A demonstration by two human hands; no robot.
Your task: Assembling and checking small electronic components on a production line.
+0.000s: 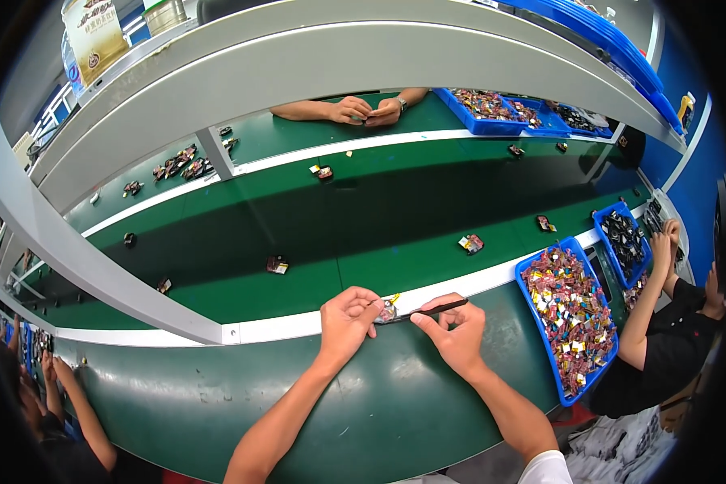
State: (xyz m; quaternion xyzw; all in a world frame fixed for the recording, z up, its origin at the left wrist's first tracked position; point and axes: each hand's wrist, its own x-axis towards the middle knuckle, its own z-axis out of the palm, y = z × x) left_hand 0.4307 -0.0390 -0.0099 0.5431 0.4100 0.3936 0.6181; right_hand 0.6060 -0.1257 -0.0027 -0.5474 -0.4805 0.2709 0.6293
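Observation:
My left hand [349, 321] pinches a small part with pink and yellow bits [389, 308] between thumb and fingers, just above the near edge of the green bench. In my right hand [457, 332] is a slim black stick-like tool [444, 307], gripped between thumb and fingers. Its left end meets or nearly meets the small part. Fingers hide some of the part, and its exact kind is too small to make out.
Beyond the bench's white rail runs a green belt [363, 278] with scattered small parts [471, 244]. On my right stands a blue tray [569, 323] heaped with pink and yellow pieces. A grey beam [298, 64] crosses above. Co-workers sit left, right [661, 339] and opposite.

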